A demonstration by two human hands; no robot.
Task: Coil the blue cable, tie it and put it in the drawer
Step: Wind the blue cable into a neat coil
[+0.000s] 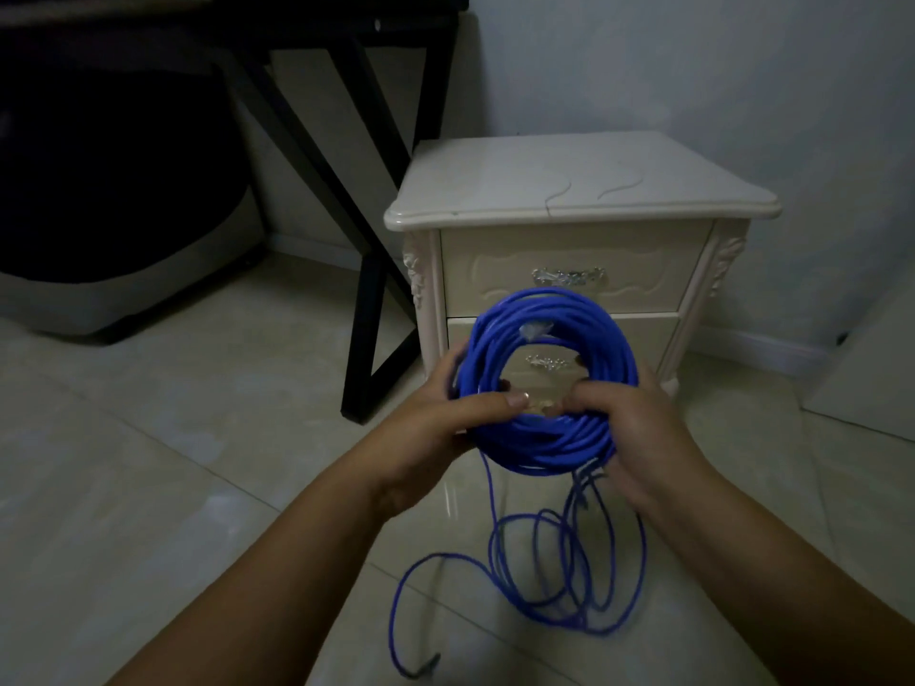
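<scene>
Glossy pale tiled floor (148, 487) carries it all: loose loops of thin blue cable (577, 622) sprawl just below the right hand (638, 425), a cream carved wooden nightstand (569, 190) stands right beyond it, and black metal table legs (366, 314) stand beyond the left hand (445, 420).

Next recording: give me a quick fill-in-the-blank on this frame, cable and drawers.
The left hand and right hand hold the blue cable, partly wound into a ____.
The nightstand behind it shows ____ drawers.
The top drawer and bottom drawer are both ____.
Missing: coil; two; closed.
</scene>
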